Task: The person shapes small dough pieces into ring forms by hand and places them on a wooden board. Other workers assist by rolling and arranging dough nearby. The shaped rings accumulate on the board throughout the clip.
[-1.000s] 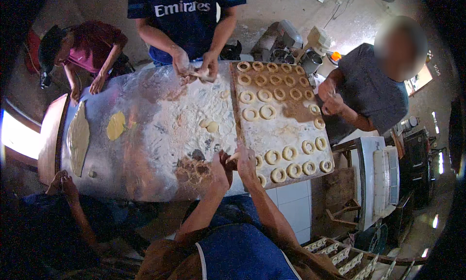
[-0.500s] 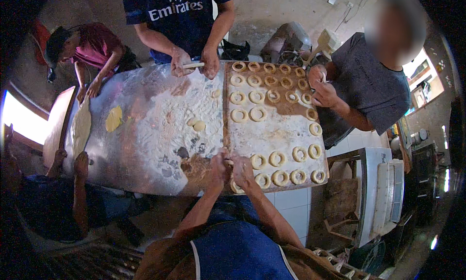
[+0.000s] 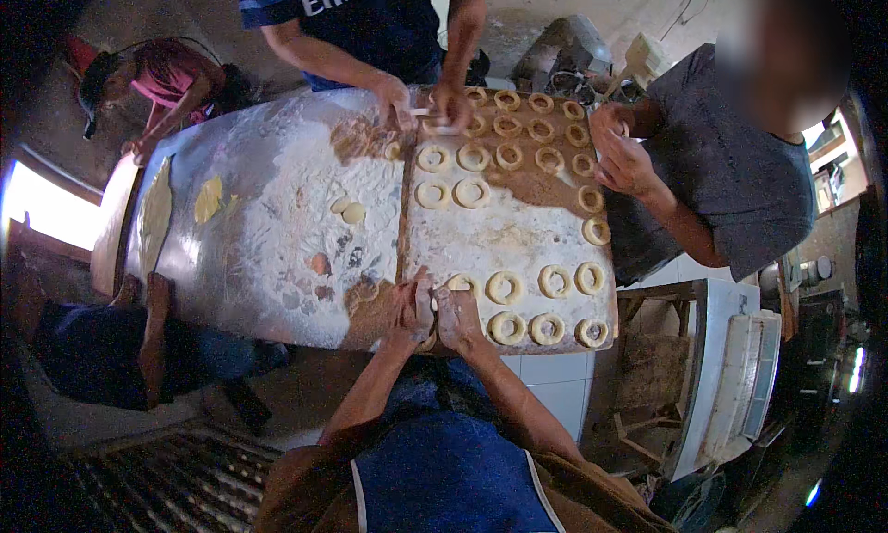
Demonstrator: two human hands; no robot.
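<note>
My left hand (image 3: 415,309) and my right hand (image 3: 455,317) are close together over the near left corner of a floured board (image 3: 518,237). The fingers of both are curled in around a small piece of pale dough (image 3: 435,304), mostly hidden by them. Just right of my hands lie dough rings, one of them (image 3: 505,288) beside my right fingers. More rings stand in rows along the board's far side, such as one ring (image 3: 473,194) near its left edge. On the floured metal table (image 3: 277,209) to the left rest small dough lumps (image 3: 351,212).
Across the table, a person in a dark blue shirt (image 3: 370,34) holds a strip of dough. At right, another in grey (image 3: 712,154) works with both hands. Two people at the far left handle a rolled dough sheet (image 3: 155,214). A yellow lump (image 3: 209,200) lies nearby.
The view has shifted a little. The person across has moved rightward, bringing the dough strip over the board's far left rings. My hands stay together at the same corner.
</note>
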